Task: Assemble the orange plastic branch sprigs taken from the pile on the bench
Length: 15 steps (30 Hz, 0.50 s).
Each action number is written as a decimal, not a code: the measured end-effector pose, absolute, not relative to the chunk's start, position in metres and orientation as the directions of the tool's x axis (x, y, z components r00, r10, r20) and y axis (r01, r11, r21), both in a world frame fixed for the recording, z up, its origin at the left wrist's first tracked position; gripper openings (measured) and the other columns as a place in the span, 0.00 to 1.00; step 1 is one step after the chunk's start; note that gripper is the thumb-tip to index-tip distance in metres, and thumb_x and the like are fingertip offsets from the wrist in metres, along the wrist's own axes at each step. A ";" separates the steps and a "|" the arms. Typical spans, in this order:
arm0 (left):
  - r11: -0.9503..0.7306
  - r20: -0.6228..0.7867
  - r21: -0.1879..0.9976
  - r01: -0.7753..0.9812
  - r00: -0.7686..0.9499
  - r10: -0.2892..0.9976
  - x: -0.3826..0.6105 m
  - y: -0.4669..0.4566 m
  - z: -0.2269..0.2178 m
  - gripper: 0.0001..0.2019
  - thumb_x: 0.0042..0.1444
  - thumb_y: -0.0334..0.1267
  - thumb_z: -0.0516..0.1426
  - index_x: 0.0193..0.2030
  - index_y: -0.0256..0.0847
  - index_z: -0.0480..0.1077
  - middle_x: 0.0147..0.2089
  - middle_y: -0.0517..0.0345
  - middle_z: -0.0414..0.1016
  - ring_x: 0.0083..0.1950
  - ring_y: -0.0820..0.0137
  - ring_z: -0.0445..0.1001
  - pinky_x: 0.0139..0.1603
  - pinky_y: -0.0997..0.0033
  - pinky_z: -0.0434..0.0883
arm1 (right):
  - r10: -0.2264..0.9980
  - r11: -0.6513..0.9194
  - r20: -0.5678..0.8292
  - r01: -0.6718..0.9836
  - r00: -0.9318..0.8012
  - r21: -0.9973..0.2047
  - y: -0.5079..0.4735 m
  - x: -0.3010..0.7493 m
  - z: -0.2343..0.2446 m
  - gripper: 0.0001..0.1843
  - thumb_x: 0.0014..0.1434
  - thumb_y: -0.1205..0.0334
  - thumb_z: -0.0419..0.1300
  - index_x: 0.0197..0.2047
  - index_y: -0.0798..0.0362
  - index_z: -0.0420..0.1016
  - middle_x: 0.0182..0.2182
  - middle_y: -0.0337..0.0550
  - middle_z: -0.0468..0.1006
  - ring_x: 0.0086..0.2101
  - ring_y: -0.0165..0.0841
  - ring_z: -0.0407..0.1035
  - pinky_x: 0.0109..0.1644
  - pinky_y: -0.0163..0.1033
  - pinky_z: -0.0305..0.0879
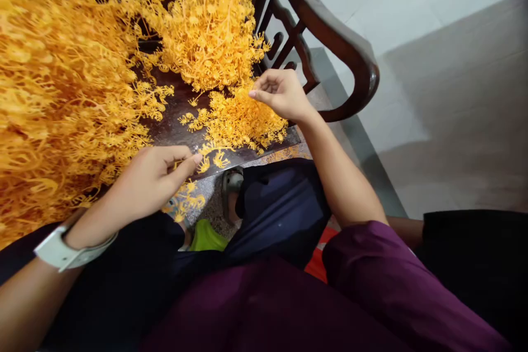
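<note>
Your left hand (148, 182) pinched a sprig (220, 159) at the edge of the dark bench (170, 133); whether your right hand (282, 94), by the pile (241, 121), gripped anything, I couldn't tell. Pale tiles (416, 5) lay beyond.

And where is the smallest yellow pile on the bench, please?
In the head view, the pile lies upper centre near the bench's front edge, beside the right hand.

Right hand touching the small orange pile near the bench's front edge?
Cannot tell: in the head view the right hand overlaps the small orange pile, with neither contact nor gap showing plainly.
</note>
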<state>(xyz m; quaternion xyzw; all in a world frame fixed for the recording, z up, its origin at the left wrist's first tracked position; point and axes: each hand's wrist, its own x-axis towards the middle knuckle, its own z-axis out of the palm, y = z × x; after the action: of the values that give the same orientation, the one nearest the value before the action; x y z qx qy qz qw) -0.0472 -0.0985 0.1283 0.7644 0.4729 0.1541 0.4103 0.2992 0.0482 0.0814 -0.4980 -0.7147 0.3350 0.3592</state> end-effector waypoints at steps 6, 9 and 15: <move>-0.222 -0.184 0.750 0.623 0.520 0.834 -0.048 -0.088 0.127 0.25 0.75 0.55 0.52 0.28 0.43 0.63 0.25 0.63 0.62 0.28 0.70 0.64 0.32 0.64 0.56 | 0.846 0.270 0.055 0.337 -0.530 -0.902 0.037 0.273 0.081 0.24 0.60 0.43 0.78 0.36 0.54 0.77 0.32 0.41 0.81 0.33 0.29 0.72 0.39 0.39 0.69; -0.236 -0.213 0.718 0.655 0.529 0.821 -0.043 -0.091 0.123 0.25 0.75 0.55 0.50 0.28 0.43 0.64 0.25 0.63 0.63 0.27 0.69 0.65 0.32 0.64 0.56 | 0.842 0.120 -0.013 0.211 -0.539 -0.970 0.039 0.272 0.080 0.26 0.59 0.44 0.79 0.39 0.53 0.73 0.32 0.41 0.83 0.30 0.28 0.74 0.36 0.37 0.72; -0.259 -0.244 0.679 0.687 0.545 0.802 -0.040 -0.094 0.118 0.25 0.75 0.55 0.49 0.29 0.44 0.68 0.24 0.63 0.67 0.26 0.70 0.67 0.31 0.66 0.57 | 0.841 0.031 -0.041 0.124 -0.539 -0.992 0.038 0.275 0.083 0.24 0.58 0.51 0.80 0.42 0.54 0.72 0.31 0.37 0.78 0.30 0.26 0.72 0.36 0.35 0.70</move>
<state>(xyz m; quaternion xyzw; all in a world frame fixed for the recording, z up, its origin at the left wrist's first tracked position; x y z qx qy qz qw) -0.0400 -0.0937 0.1175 0.7900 0.4712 0.0750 0.3850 0.2748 0.0378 0.0828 -0.3712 -0.6503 0.5887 0.3047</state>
